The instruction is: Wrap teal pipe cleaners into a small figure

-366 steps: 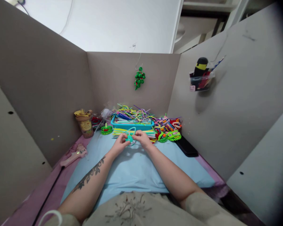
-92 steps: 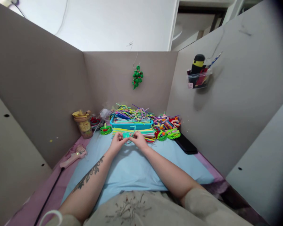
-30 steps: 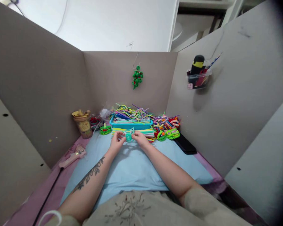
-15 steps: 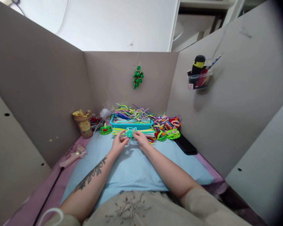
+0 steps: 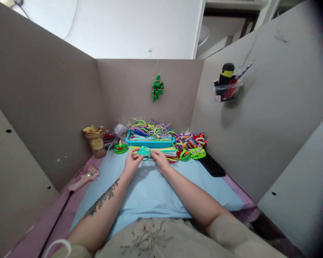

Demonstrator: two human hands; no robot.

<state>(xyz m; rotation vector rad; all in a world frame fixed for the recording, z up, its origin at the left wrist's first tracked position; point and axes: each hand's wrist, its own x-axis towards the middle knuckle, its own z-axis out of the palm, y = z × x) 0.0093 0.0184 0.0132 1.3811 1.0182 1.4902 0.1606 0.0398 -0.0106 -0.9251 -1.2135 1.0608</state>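
Two bare forearms reach up from the bottom of the frame over a light blue cloth (image 5: 150,193). At centre, the left hand (image 5: 131,162) and right hand (image 5: 159,160) each pinch a small teal pipe-cleaner piece (image 5: 143,152) between fingertips. Just behind sits a blue tray (image 5: 150,143) heaped with coloured pipe cleaners. A green ornament (image 5: 157,88) hangs on the back wall.

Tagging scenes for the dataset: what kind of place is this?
Probably a small craft workstation walled by cardboard partitions. Cues: a blue tray heaped with coloured pipe cleaners, a pink glue gun, and both hands, left hand and right hand, pinching a teal pipe-cleaner piece.
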